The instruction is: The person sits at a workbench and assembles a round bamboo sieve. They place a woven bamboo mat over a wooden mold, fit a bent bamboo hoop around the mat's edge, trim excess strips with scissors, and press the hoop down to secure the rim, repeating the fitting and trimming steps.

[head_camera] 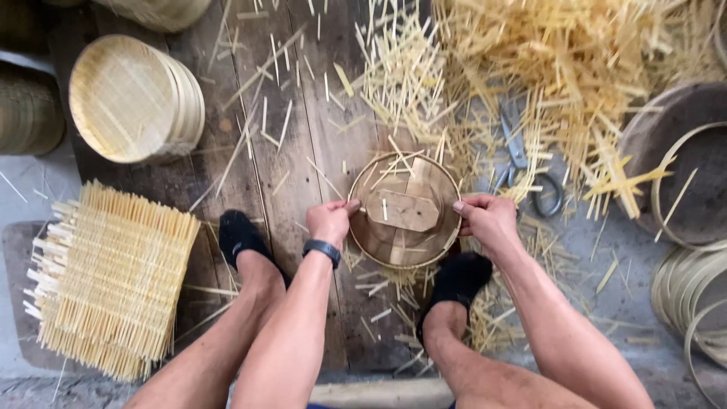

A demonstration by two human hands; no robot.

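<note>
A round bamboo hoop (362,236) rests on the wooden floorboards between my feet. A flat wooden block (404,210) and a few loose bamboo slivers lie inside it. My left hand (330,220), with a black band on the wrist, grips the hoop's left rim. My right hand (489,220) grips its right rim, thumb on the edge. Both feet wear black socks, one on each side of the hoop.
A stack of round bamboo trays (135,98) stands at the upper left. A pile of woven square mats (110,279) lies at the left. Scissors (521,154) lie among heaps of bamboo offcuts (575,68). Coiled bamboo strips (693,291) sit at the right.
</note>
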